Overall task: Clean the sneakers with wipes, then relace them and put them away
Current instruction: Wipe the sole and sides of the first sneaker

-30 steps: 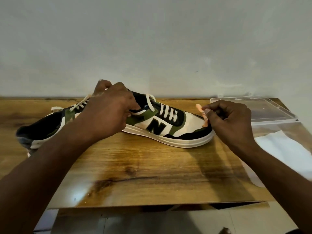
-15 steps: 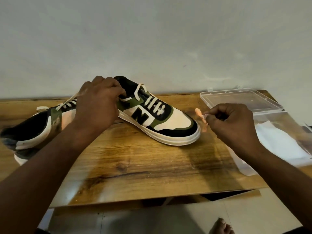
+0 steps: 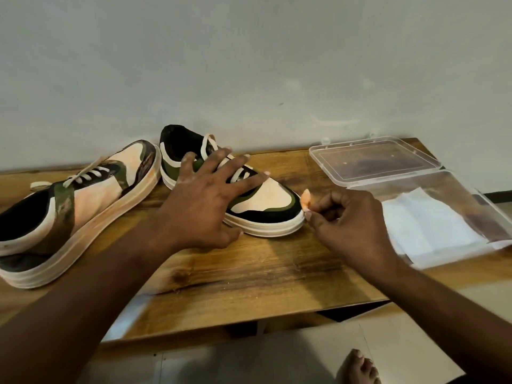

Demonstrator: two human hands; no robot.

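clear box (image 3: 371, 159) w/ wipes (image 3: 426, 225) right of sneaker (image 3: 266, 200)

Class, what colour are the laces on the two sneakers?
Cream-white laces on both sneakers, seen in the head view.

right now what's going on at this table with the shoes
A person is working on two black, green and cream sneakers on a wooden table. The left hand lies spread, fingers straight, over the right sneaker. The right hand pinches a small orange-tinted scrap at its toe. The left sneaker sits aside.
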